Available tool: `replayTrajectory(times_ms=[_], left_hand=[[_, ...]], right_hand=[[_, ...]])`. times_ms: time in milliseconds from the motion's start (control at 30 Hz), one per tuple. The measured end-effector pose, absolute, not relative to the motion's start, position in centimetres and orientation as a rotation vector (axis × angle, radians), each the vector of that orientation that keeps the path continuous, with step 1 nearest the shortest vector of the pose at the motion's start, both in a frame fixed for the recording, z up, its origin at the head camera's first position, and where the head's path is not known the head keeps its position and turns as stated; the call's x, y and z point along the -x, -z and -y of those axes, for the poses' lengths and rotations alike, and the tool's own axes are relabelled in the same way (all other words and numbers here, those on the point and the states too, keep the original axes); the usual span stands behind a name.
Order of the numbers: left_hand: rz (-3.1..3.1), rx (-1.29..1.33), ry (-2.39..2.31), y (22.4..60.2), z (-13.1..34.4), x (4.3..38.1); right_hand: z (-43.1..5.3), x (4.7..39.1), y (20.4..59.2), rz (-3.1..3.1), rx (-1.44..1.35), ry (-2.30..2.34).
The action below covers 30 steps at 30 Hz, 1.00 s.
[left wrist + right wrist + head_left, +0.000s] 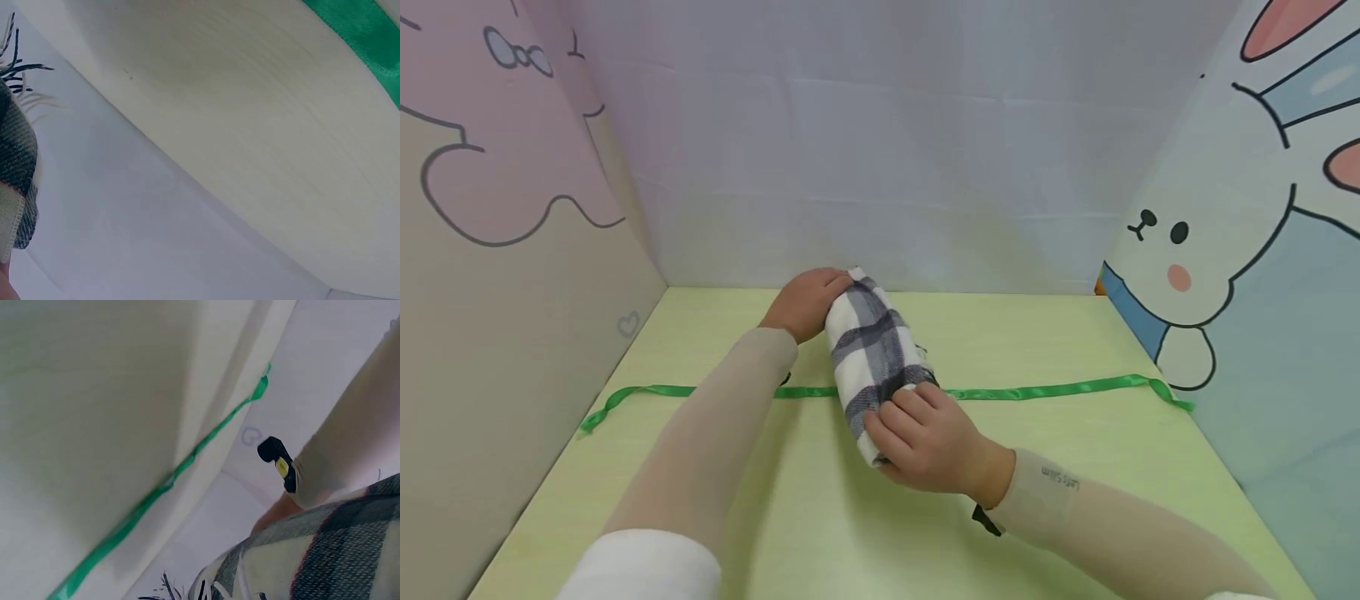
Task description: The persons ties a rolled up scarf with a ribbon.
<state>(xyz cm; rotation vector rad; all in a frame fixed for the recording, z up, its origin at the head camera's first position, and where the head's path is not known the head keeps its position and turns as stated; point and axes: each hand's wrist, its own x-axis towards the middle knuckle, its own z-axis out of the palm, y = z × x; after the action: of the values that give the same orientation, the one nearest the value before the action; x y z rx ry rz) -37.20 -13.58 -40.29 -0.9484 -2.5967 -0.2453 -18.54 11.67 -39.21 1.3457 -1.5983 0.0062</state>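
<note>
A plaid scarf (880,346) in white, grey and black, bundled into a thick roll, is held between both hands above the table. My left hand (808,304) grips its far end, with part of the fingers hidden behind the cloth. At the near end, my right hand (934,442) holds the scarf with curled fingers. Dark and white fringe shows at the scarf (17,162) in the left wrist view. A green ribbon (1037,392) stretches across the table under the scarf, its middle hidden by the bundle.
The pale yellow-green table (1000,500) is bounded by a white back curtain (887,167) and printed side panels, a rabbit (1217,275) on the right one. A black strap with a small device (278,464) sits on the left wrist.
</note>
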Motion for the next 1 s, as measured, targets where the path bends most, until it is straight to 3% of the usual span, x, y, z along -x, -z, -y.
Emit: replayTrajectory(times_ms=[533,1000], left_hand=[[2.39,1.268,-0.279,42.8,11.5,38.0],[2.609,1.161,-0.326,45.4,10.2,37.6]], right_hand=[[-11.0,17.1,43.5,1.909,-1.397,0.127],[-10.1,16.7,46.3,2.234,-1.435,0.169]])
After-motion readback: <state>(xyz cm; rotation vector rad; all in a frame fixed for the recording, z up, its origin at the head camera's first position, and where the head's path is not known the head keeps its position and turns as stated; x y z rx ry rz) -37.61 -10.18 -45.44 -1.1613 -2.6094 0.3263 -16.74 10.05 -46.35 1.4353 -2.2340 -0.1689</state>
